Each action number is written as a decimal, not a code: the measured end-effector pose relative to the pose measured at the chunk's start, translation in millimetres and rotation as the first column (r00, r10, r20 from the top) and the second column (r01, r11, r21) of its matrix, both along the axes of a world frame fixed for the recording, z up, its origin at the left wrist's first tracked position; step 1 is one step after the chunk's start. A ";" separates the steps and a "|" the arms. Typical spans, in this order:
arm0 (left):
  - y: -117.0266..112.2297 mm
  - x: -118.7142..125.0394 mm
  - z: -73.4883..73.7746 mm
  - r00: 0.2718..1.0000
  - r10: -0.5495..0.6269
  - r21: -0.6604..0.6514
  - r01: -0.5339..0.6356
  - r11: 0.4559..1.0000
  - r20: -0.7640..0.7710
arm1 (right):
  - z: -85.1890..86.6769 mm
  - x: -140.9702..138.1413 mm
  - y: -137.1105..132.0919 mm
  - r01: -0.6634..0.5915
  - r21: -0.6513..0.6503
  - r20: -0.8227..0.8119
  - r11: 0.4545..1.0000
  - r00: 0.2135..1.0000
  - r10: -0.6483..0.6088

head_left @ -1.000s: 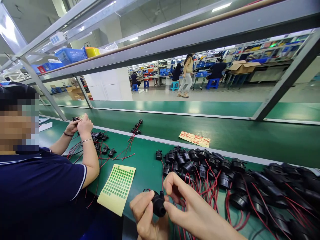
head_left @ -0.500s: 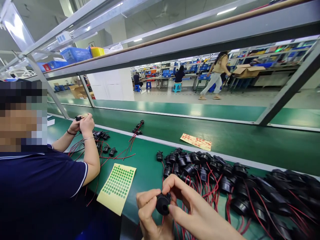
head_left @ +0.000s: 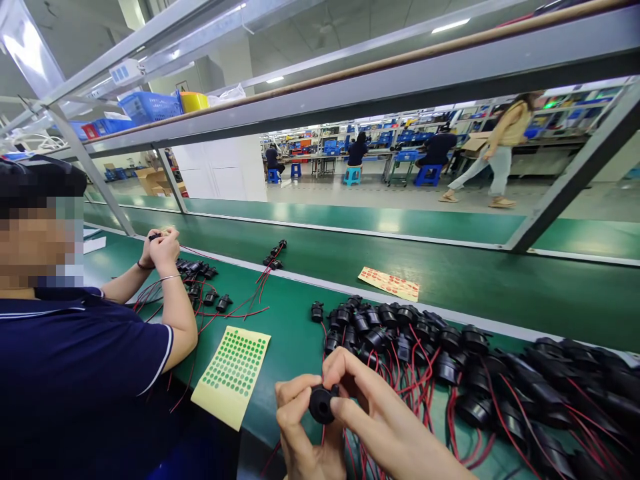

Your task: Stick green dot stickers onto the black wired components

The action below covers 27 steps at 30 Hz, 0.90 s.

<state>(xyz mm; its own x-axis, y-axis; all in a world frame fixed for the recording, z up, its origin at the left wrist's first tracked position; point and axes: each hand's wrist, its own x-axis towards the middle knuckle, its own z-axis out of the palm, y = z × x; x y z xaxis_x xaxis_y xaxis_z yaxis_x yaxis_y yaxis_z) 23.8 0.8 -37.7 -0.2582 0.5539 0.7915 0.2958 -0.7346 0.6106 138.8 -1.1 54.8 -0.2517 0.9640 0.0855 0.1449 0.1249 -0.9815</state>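
Left hand (head_left: 306, 430) and right hand (head_left: 373, 407) pinch a black cylindrical part (head_left: 317, 404). Left of it lies a green-dot sticker sheet (head_left: 233, 373).

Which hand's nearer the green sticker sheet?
Left. The left hand holds a black part to the right of the green sticker sheet; the right hand is farther right, its fingertips at the part's other side.
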 end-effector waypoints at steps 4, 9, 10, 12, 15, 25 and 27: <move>-1.4 -0.1 -1.4 0.997 -0.051 -0.056 0.054 0.997 0.052 | 0.8 12.9 -0.6 -0.142 -0.048 -0.071 0.989 0.988 0.139; -0.4 -0.1 3.4 0.986 -0.140 -0.047 0.145 0.988 0.095 | 2.0 23.2 -0.9 -0.196 0.015 -0.013 0.981 0.981 0.196; -1.2 0.8 4.9 0.980 -0.161 -0.058 0.168 0.984 0.115 | 1.4 23.4 -0.3 -0.200 0.026 -0.008 0.979 0.980 0.200; -4.5 3.8 8.0 0.967 -0.192 -0.109 0.212 0.971 0.170 | -0.8 22.8 0.6 -0.205 0.040 -0.013 0.978 0.979 0.205; -11.5 8.4 11.1 0.945 -0.194 -0.212 0.252 0.944 0.262 | -5.6 21.9 0.1 -0.188 0.071 -0.018 0.980 0.982 0.189; -8.9 -0.3 8.0 0.914 -0.336 -0.285 0.392 0.875 0.226 | -10.3 33.1 -3.7 -0.253 -0.023 -0.057 0.967 0.966 0.251; -7.3 -2.3 7.6 0.930 -0.326 -0.237 0.360 0.902 0.171 | -7.9 30.5 -5.2 -0.222 -0.037 -0.064 0.974 0.973 0.220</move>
